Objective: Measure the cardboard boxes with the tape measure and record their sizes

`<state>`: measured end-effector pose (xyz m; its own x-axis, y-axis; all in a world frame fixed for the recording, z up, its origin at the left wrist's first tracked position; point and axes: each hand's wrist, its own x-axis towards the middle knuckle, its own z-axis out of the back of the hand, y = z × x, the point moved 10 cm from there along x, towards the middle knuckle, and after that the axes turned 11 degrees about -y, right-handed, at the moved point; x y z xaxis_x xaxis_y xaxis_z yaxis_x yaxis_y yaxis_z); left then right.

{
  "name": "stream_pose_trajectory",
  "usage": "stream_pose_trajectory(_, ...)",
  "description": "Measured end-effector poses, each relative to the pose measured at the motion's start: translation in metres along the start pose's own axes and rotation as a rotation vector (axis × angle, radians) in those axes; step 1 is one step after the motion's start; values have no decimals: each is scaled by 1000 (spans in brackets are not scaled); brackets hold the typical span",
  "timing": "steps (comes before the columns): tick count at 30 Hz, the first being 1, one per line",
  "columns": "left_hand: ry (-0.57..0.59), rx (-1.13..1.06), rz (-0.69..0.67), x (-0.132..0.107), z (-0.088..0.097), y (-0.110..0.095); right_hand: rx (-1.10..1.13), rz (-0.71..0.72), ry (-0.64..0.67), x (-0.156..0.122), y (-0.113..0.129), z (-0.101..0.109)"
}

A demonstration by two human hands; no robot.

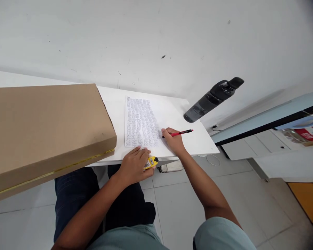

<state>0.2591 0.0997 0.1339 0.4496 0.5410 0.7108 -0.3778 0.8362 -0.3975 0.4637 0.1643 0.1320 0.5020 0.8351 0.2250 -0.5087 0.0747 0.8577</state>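
Observation:
A white sheet of paper covered in dense handwriting lies on the white desk. My right hand is closed around a red pen, its tip at the sheet's lower right edge. My left hand rests at the sheet's bottom edge, fingers on the paper, and grips a small yellow object with a barcode label against the desk's front edge.
A long brown cardboard box fills the desk's left side and overhangs its front. A dark grey water bottle stands at the desk's right rear corner. A light blue table edge and shelves are to the right. Grey floor tiles are below.

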Motion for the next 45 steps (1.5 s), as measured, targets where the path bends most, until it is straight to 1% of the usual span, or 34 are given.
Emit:
stream_pose_trajectory(4, 21, -8, 12, -1, -2, 0, -1, 2, -22, -2, 3, 2)
stream_pose_trajectory(8, 13, -22, -6, -1, -1, 0, -24, 0, -60, 0, 1, 5)
stream_pose_trajectory(11, 6, -17, 22, -1, -3, 3, -50, 2, -67, 1, -2, 6)
stream_pose_trajectory(14, 48, 15, 67, -5, -10, -1, -58, 2, -57, -6, 0, 9)
stream_pose_trajectory(17, 112, 42, 70, -11, -20, -8, -51, 6, -2, -15, 1, 10)
stream_pose_trajectory(18, 123, 41, 59, -13, -23, -9, -73, 4, 6, -16, -1, 11)
stream_pose_trajectory(20, 148, 42, 35, -15, -27, -8, -229, -9, 6, -15, -12, 13)
stream_pose_trajectory(21, 160, 47, 26, -16, -27, -7, -264, -15, -1, -14, -17, 14)
stream_pose_trajectory(22, 171, 55, 21, -16, -27, -6, -299, -7, -37, -13, -19, 17)
stream_pose_trajectory(23, 182, 62, 19, -17, -25, -6, -321, 29, -71, -13, -18, 18)
stream_pose_trajectory(24, 195, 63, 16, -18, -22, -7, -340, 95, -102, -12, -14, 18)
stream_pose_trajectory(26, 222, 30, -1, -21, -15, -14, -389, 272, -111, -14, 0, 10)
stream_pose_trajectory(27, 227, -6, -10, -23, -10, -20, -416, 344, -93, -14, 6, 2)
stream_pose_trajectory(28, 224, -52, -17, -26, -2, -26, -448, 377, -69, -13, 9, -5)
stream_pose_trajectory(29, 215, -102, -24, -29, 7, -33, -483, 366, -50, -11, 8, -11)
stream_pose_trajectory(31, 180, -157, -13, -37, 30, -46, -525, 270, -30, -10, 4, -17)
stream_pose_trajectory(33, 127, -148, 22, -46, 59, -56, -442, 202, -23, -23, 9, -18)
stream_pose_trajectory(34, 79, -140, 54, -48, 76, -59, -330, 195, 13, -37, 16, -21)
stream_pose_trajectory(35, 17, -147, 98, -50, 94, -61, -180, 205, 85, -58, 27, -27)
stream_pose_trajectory(36, -59, -180, 153, -51, 112, -61, 6, 222, 187, -83, 42, -34)
stream_pose_trajectory(38, -226, -301, 289, -51, 145, -57, 357, 241, 603, -156, 80, -62)
stream_pose_trajectory(39, -296, -363, 359, -51, 157, -53, 479, 243, 661, -183, 98, -65)
stream_pose_trajectory(40, -355, -406, 418, -52, 167, -50, 559, 249, 637, -201, 115, -65)
stream_pose_trajectory(42, -432, -403, 493, -55, 186, -46, 645, 258, 541, -220, 143, -67)
stream_pose_trajectory(43, -444, -350, 507, -57, 196, -45, 684, 253, 533, -224, 155, -71)
stream_pose_trajectory(44, -462, -268, 495, -61, 210, -45, 722, 248, 554, -226, 165, -76)
stream_pose_trajectory(45, -475, -165, 443, -65, 225, -49, 757, 240, 606, -227, 174, -82)
